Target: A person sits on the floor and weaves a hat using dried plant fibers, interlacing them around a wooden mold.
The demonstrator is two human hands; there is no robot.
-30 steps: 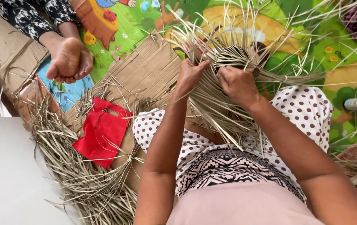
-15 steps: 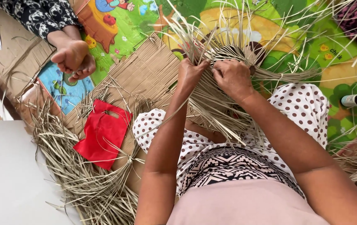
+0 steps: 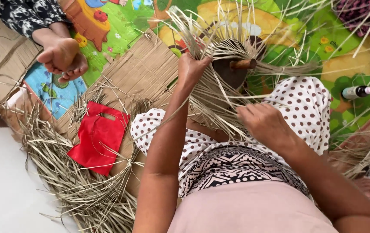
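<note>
A half-woven piece of dried straw strips lies over my lap, with loose ends fanning out at the top. My left hand grips a bunch of strips at the upper left of the weave. My right hand sits lower, near my polka-dot skirt, pinching thin strips that run toward the weave. A dark round wooden form with a brown peg shows under the strips just right of my left hand.
A red fabric bag lies on a woven mat beside a heap of loose straw. Another person's bare feet rest at the upper left. A small bottle lies on the colourful play mat at the right.
My right hand has drawn back from the top of the weave toward my lap, pulling strips. My left hand stays at the weave. The dark form is now uncovered.
</note>
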